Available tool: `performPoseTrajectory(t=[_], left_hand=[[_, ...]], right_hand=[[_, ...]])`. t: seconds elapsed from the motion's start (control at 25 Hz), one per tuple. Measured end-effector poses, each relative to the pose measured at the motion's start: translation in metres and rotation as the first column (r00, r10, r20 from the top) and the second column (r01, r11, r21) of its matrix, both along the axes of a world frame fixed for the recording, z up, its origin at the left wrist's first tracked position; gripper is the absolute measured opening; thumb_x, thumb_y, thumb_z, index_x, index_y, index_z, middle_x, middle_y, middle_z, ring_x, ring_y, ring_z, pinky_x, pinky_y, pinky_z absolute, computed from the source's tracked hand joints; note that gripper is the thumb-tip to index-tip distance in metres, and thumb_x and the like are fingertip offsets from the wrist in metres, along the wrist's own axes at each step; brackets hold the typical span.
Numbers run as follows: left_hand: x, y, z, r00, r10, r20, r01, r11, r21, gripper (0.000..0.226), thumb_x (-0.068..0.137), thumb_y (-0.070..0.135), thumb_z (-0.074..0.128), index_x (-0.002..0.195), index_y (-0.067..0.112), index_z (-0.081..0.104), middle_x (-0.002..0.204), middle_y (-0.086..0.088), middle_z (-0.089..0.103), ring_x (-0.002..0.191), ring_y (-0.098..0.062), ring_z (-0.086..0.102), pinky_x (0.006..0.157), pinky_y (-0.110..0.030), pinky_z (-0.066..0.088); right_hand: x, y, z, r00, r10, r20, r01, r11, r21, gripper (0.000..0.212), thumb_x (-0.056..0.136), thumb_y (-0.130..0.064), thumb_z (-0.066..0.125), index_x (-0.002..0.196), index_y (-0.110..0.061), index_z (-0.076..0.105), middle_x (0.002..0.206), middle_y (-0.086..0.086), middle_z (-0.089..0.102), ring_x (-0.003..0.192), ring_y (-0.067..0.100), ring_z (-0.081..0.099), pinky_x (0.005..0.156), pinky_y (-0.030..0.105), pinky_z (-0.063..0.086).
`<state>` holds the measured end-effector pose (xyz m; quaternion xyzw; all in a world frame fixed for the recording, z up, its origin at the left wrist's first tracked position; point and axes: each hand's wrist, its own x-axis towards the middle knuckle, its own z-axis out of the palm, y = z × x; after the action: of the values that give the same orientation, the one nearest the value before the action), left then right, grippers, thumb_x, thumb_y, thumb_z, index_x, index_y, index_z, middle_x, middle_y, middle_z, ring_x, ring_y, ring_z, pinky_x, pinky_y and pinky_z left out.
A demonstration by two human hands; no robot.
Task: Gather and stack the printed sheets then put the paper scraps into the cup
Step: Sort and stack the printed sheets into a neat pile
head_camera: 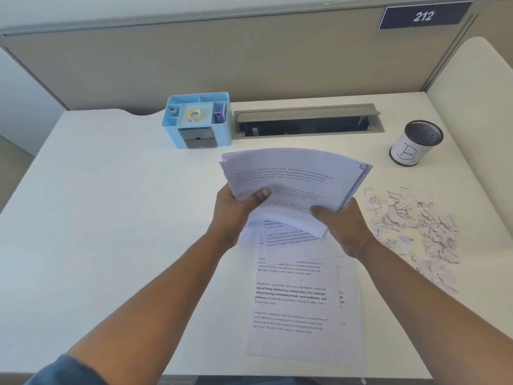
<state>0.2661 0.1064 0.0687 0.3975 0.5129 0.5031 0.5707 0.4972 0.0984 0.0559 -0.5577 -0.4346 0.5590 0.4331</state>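
Gripping printed sheets (294,179) in left hand (236,209) and right hand (341,226) (thumbs on top), white desk (111,218), beige partition (194,59).

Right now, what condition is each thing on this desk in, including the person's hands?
Left hand: grips the held sheets.
Right hand: grips the held sheets.
Held sheets: lifted off the desk, bowed, edges uneven.
Sheets on the desk: lying flat, loosely overlapped.
Paper scraps: scattered on the desk, outside the cup.
Cup: upright; contents cannot be seen.
Blue organizer: upright, tape roll in its middle compartment.
Cable hatch: lid open.
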Motion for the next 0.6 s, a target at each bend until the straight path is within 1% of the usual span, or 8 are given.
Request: performPoseTrajectory(t=[0.12,0.28,0.36,0.44,0.52,0.6], left_hand=[[0.000,0.002,0.000,1.000,0.007,0.012,-0.007,1.000,0.015,0.044,0.082,0.019,0.085,0.122,0.008,0.071,0.118,-0.010,0.076,0.112,-0.031,0.071,0.097,-0.046,0.057],[-0.003,-0.003,-0.011,0.998,-0.050,-0.042,0.049,0.999,-0.014,0.033,0.087,0.008,0.080,0.119,0.012,0.072,0.117,-0.009,0.076,0.111,-0.030,0.071,0.098,-0.046,0.056],[-0.004,-0.002,-0.014,0.994,-0.074,-0.077,0.073,0.997,-0.020,0.029,0.089,0.004,0.078,0.115,0.017,0.073,0.115,-0.007,0.076,0.109,-0.027,0.071,0.095,-0.042,0.057],[-0.005,-0.002,-0.013,0.993,-0.066,-0.096,0.062,0.997,-0.042,0.028,0.089,0.003,0.078,0.113,0.017,0.074,0.112,-0.004,0.078,0.104,-0.023,0.073,0.089,-0.038,0.057],[-0.006,0.000,-0.015,0.994,-0.069,-0.084,0.065,0.996,-0.055,0.030,0.088,0.003,0.078,0.116,0.014,0.073,0.113,-0.004,0.078,0.104,-0.024,0.073,0.090,-0.039,0.058],[-0.007,0.000,-0.017,0.993,-0.089,-0.074,0.085,0.995,-0.053,0.033,0.088,0.001,0.078,0.118,0.013,0.073,0.115,-0.005,0.077,0.106,-0.026,0.072,0.093,-0.041,0.059]], right_hand=[[-0.001,0.002,0.002,1.000,-0.002,0.020,0.002,1.000,0.003,0.036,0.092,0.007,0.066,0.100,-0.027,0.072,0.103,-0.007,0.078,0.103,0.023,0.072,0.094,0.042,0.058],[0.000,-0.001,0.001,0.999,0.017,0.034,-0.016,1.000,-0.012,0.036,0.093,0.005,0.066,0.096,-0.030,0.070,0.094,-0.015,0.078,0.099,0.017,0.071,0.093,0.039,0.056],[0.001,-0.001,0.000,0.999,0.007,0.032,-0.007,1.000,-0.007,0.032,0.092,0.002,0.069,0.099,-0.030,0.070,0.097,-0.013,0.077,0.101,0.016,0.071,0.092,0.037,0.056],[0.001,-0.002,-0.002,1.000,-0.006,0.026,0.006,1.000,-0.010,0.030,0.092,-0.001,0.072,0.102,-0.030,0.069,0.101,-0.012,0.076,0.100,0.013,0.071,0.091,0.035,0.057],[0.000,-0.003,-0.004,1.000,-0.002,0.026,0.003,1.000,-0.018,0.030,0.092,-0.003,0.072,0.102,-0.032,0.068,0.101,-0.014,0.076,0.099,0.010,0.071,0.090,0.034,0.057],[-0.001,-0.003,-0.005,0.999,0.009,0.035,-0.008,1.000,-0.019,0.032,0.092,-0.004,0.073,0.103,-0.034,0.068,0.103,-0.015,0.076,0.101,0.007,0.070,0.093,0.033,0.055]])
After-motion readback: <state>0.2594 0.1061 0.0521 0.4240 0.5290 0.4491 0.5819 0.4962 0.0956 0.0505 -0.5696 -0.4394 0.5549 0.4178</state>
